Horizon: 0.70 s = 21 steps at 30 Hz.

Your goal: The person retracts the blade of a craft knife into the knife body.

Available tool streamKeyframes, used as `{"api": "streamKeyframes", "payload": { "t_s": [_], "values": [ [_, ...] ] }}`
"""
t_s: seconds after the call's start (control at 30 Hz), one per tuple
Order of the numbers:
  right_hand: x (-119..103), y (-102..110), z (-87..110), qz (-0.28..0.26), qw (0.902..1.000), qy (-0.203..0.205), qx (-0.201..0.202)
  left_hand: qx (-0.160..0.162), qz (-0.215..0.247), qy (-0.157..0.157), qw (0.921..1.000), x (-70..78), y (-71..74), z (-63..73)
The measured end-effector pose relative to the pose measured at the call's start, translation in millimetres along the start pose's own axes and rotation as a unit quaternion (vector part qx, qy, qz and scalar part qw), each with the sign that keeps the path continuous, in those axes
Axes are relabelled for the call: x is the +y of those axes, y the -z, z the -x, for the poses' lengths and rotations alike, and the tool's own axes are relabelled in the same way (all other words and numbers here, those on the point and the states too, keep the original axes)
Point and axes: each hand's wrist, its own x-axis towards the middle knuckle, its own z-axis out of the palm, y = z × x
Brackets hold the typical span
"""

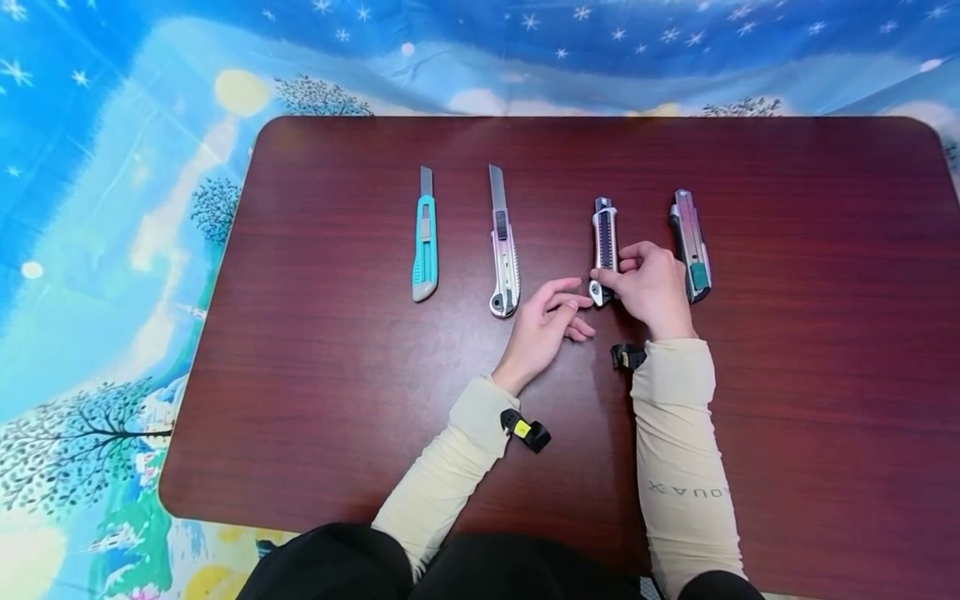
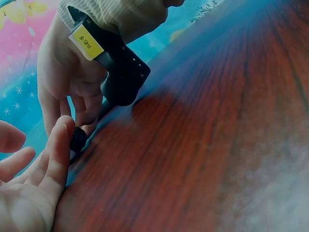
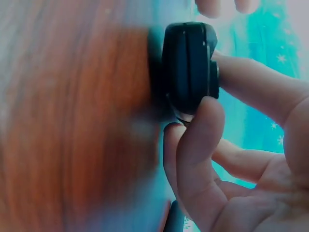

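A black-and-silver utility knife (image 1: 605,233) stands lengthwise on the table, blade end pointing away. My right hand (image 1: 656,287) pinches its lower part, thumb on the left side and fingers on the right. In the right wrist view the knife's dark butt end (image 3: 186,67) shows between thumb and fingers. My left hand (image 1: 543,325) has relaxed fingers, with the tips right beside the knife's near end. Close on the right of my right hand lies a purple-and-black utility knife (image 1: 692,242) with a green slider; the hand overlaps its edge.
Left of my hands lie a silver-and-pink utility knife (image 1: 504,267) and a teal utility knife (image 1: 425,250), both with blades extended. The dark reddish wooden table (image 1: 322,350) has rounded corners. A blue patterned cloth (image 1: 480,50) surrounds its far and left sides.
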Motion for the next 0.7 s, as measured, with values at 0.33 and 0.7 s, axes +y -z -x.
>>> {"api": "streamKeyframes", "payload": {
  "t_s": [0.33,0.7],
  "values": [
    [-2.1,8.3,1.8,-0.005,0.9985,0.021,-0.05,0.001,0.001,-0.003,1.0,-0.7,-0.9,1.1],
    [-1.9,12.7,3.5,0.007,0.9917,0.051,-0.118,0.004,0.003,-0.001,1.0,-1.9,-2.5,0.6]
  ]
}}
